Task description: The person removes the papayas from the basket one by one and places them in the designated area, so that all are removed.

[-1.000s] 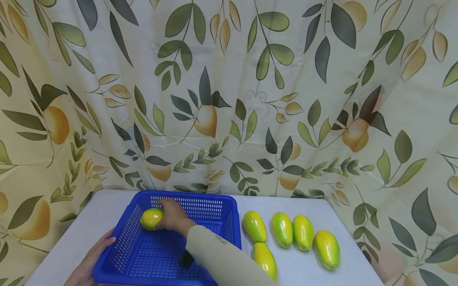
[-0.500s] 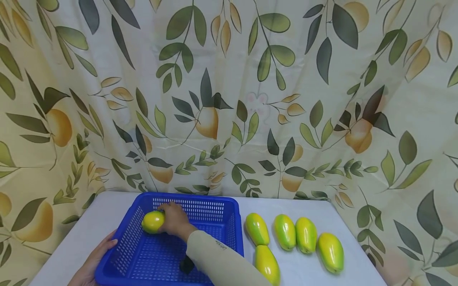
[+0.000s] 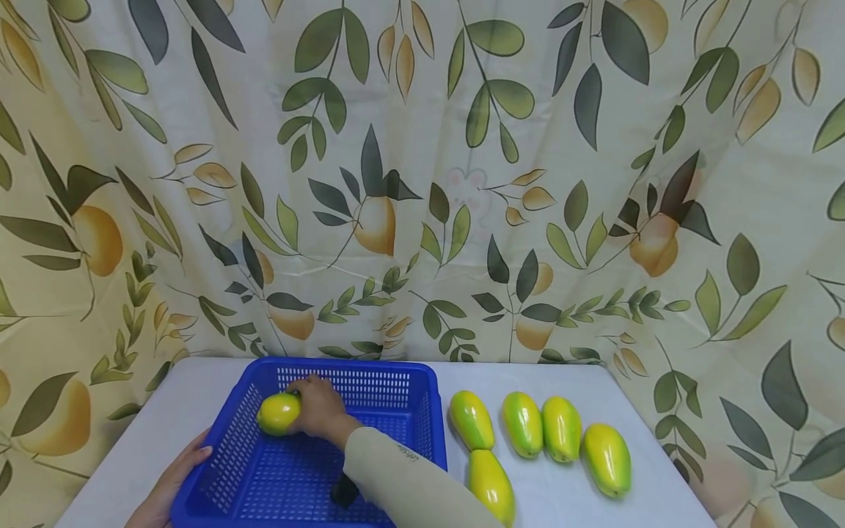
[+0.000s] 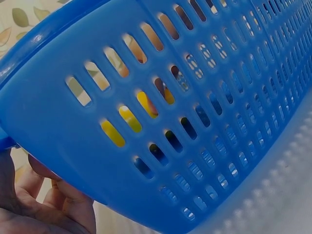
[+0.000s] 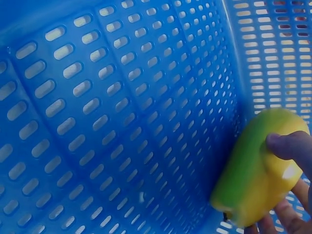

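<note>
A blue perforated plastic basket (image 3: 264, 480) stands on the white table. My left hand (image 3: 173, 480) grips its left side; in the left wrist view, bent fingers (image 4: 73, 207) show under the rim. Inside the basket, near the back left corner, my right hand (image 3: 322, 411) holds a yellow-green papaya (image 3: 278, 414). The right wrist view shows the thumb (image 5: 287, 145) across the top of that papaya and other fingers beneath it. Through the slots in the left wrist view, yellow parts of the fruit show.
Right of the basket, several more yellow-green papayas (image 3: 562, 430) lie on the table (image 3: 650, 480). A small black object (image 3: 344, 491) shows under the right sleeve (image 3: 409, 477), over the basket. Behind the table hangs a curtain (image 3: 422, 183) printed with leaves and fruit.
The right hand's fingers have drawn in closer around the papaya, which has turned slightly and shifted a little toward me inside the basket. The left hand stays at the basket's side.
</note>
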Demonstrator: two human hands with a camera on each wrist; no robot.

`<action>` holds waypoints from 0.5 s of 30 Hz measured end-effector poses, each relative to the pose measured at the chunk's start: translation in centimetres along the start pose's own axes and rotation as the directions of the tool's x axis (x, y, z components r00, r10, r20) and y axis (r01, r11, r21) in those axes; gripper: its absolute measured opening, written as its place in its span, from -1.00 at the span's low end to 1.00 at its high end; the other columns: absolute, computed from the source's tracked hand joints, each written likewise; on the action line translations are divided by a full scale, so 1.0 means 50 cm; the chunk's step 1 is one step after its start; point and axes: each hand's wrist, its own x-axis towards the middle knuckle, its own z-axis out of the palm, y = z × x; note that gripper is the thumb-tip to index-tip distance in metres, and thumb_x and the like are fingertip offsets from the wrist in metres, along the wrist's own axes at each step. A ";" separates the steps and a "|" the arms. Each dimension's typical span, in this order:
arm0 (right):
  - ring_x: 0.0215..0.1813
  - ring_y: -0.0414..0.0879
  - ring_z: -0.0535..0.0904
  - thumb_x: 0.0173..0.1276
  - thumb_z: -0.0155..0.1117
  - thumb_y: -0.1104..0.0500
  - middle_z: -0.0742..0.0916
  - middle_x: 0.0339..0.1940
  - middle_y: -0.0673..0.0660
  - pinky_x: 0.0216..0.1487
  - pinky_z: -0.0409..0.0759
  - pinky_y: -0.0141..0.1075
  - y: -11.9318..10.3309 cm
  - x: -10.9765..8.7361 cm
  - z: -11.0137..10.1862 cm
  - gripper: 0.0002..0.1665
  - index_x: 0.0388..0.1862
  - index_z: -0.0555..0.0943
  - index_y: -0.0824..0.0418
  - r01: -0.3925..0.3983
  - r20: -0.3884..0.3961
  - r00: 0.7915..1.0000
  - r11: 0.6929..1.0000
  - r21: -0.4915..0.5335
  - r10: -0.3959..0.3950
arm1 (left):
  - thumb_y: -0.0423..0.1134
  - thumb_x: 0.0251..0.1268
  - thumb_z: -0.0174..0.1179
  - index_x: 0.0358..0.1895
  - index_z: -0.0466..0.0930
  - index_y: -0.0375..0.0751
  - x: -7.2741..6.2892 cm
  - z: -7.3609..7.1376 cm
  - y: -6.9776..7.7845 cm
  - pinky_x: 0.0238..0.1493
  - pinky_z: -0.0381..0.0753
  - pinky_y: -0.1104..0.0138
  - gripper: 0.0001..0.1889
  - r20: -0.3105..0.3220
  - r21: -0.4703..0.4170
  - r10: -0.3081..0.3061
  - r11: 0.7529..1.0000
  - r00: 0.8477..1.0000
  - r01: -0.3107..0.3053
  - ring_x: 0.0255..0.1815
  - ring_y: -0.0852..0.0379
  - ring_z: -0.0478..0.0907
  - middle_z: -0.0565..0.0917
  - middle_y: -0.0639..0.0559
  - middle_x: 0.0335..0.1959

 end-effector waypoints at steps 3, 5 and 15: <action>-0.08 -0.26 0.48 -0.16 0.69 0.00 0.63 -0.09 -0.11 -0.08 0.46 -0.44 -0.003 -0.006 -0.005 -0.28 0.07 0.65 -0.07 0.029 0.012 1.000 1.000 0.012 -0.029 | 0.02 0.61 -0.33 -0.21 0.51 0.76 -0.001 -0.001 0.000 0.07 0.61 0.01 -0.57 -0.003 0.019 0.002 1.000 1.000 -0.002 -0.01 0.02 0.54 0.48 0.11 -0.03; -0.09 -0.26 0.48 -0.16 0.68 -0.01 0.62 -0.12 -0.11 -0.10 0.46 -0.45 -0.006 -0.010 -0.008 -0.29 0.07 0.66 -0.05 0.041 0.025 0.999 0.999 0.029 -0.042 | 0.02 0.61 -0.33 -0.21 0.50 0.78 -0.001 -0.001 0.000 0.08 0.60 0.01 -0.57 -0.016 0.036 -0.001 0.999 1.000 0.001 0.00 0.03 0.53 0.47 0.12 -0.03; -0.06 -0.28 0.48 -0.14 0.68 -0.01 0.63 -0.07 -0.12 -0.05 0.47 -0.46 -0.014 -0.023 -0.013 -0.27 0.10 0.64 -0.02 0.039 0.099 0.994 0.995 0.089 -0.048 | 0.06 0.60 -0.28 -0.20 0.46 0.73 -0.002 0.002 0.000 0.10 0.58 0.03 -0.66 -0.047 0.044 0.002 0.999 0.999 0.000 0.02 0.03 0.54 0.49 0.14 -0.02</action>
